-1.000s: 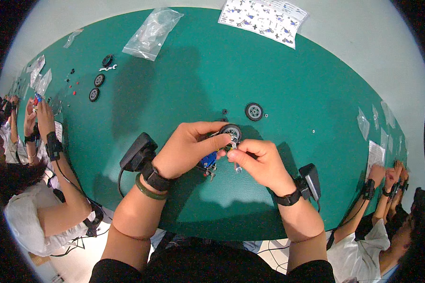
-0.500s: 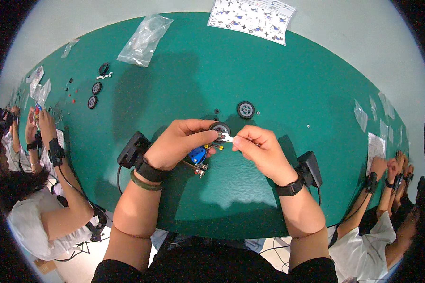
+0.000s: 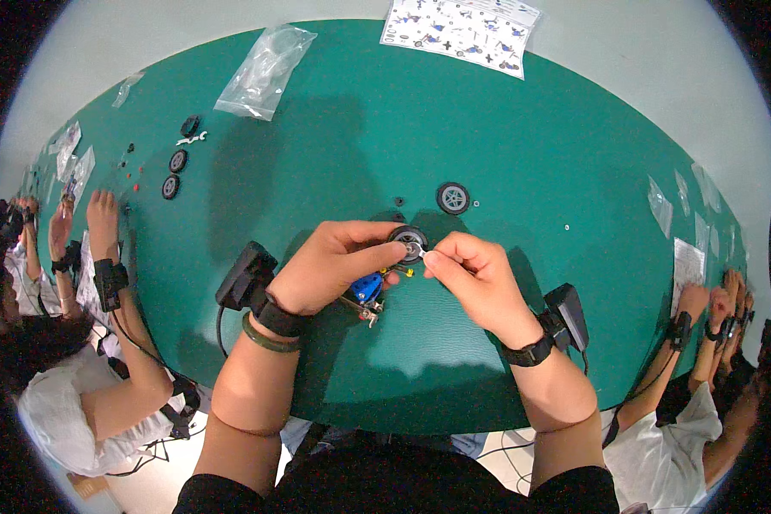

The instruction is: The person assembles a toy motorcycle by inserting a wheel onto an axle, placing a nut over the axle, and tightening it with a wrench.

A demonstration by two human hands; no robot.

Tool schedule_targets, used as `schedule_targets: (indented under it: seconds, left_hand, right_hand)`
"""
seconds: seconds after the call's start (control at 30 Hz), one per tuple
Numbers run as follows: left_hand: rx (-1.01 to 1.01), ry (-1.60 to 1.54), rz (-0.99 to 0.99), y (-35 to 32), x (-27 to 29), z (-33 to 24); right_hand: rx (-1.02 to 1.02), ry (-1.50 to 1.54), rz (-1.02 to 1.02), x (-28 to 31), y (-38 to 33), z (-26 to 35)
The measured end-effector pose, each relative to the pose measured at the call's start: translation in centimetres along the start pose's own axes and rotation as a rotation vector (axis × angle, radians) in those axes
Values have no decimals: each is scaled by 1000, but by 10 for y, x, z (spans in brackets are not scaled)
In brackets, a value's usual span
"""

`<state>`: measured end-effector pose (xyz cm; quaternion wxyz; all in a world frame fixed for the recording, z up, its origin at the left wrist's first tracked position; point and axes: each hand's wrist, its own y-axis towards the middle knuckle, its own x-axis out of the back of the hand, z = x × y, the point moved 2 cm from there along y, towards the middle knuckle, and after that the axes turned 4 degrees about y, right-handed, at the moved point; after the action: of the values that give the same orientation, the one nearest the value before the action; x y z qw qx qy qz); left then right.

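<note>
My left hand [image 3: 338, 264] is closed around a small toy vehicle with a blue body [image 3: 367, 289] and a black-tyred wheel [image 3: 408, 234] with a grey hub. The thumb presses on the wheel's hub. Between the thumb and fingers of my right hand [image 3: 481, 281] is a small white wrench [image 3: 421, 252], its tip at the hub's centre. My fingers hide part of the toy and most of the wrench. Just beyond my hands lie a loose wheel [image 3: 452, 198], a tiny nut [image 3: 476, 204] and a small black part [image 3: 399, 201].
A clear plastic bag [image 3: 266, 72] and a printed picture sheet [image 3: 463, 34] lie at the green table's far side. Farther left are loose wheels [image 3: 178, 160] and a white wrench [image 3: 192, 138]. Co-workers' hands [image 3: 103, 224] show at left, others [image 3: 694, 300] at right.
The wrench has turned slightly at the wheel's hub, while my left hand keeps its hold. At the left, a co-worker's hands have moved apart. The whole view has shifted a little.
</note>
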<state>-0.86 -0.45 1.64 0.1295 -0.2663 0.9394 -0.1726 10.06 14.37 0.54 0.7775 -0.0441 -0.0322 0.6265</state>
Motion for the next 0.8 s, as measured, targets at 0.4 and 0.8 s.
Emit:
schedule_targets:
  seconds: [0.4, 0.8]
  left_hand:
    - [-42, -1, 15, 1, 0, 2]
    - [-72, -32, -74, 0, -10, 5]
  right_hand:
    - [50, -70, -32, -6, -3, -2]
    - [-95, 75, -61, -6, -6, -3]
